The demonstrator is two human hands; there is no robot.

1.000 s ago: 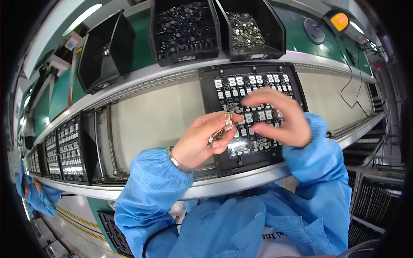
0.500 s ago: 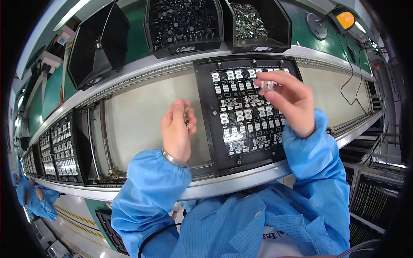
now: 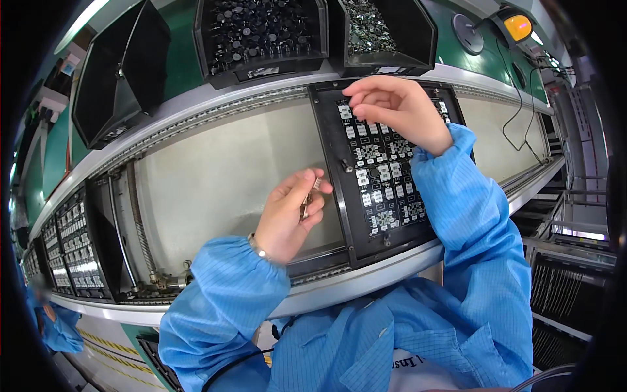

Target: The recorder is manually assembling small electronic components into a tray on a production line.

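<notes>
My left hand (image 3: 290,212) is curled beside the left edge of a black carrier frame (image 3: 333,183), with several small shiny metal parts (image 3: 304,208) showing between its fingers. Over the far left part of the circuit board panel (image 3: 375,171), my right hand (image 3: 398,108) has thumb and fingers drawn together. What they pinch, if anything, is hidden. The dark panel carries rows of white rectangular components and lies in the frame. My right hand and sleeve cover much of its right side.
Beyond the conveyor's far rail (image 3: 261,97) stand a bin of dark round parts (image 3: 258,32), a bin of shiny metal parts (image 3: 369,29) and another black bin (image 3: 117,75). An orange lamp (image 3: 517,27) is at far right. More board panels (image 3: 78,242) lie left; a person (image 3: 59,326) stands beyond.
My right hand has moved left and away from me, to the panel's far left part; the clear shiny part it held no longer shows. My left hand has come nearer the frame.
</notes>
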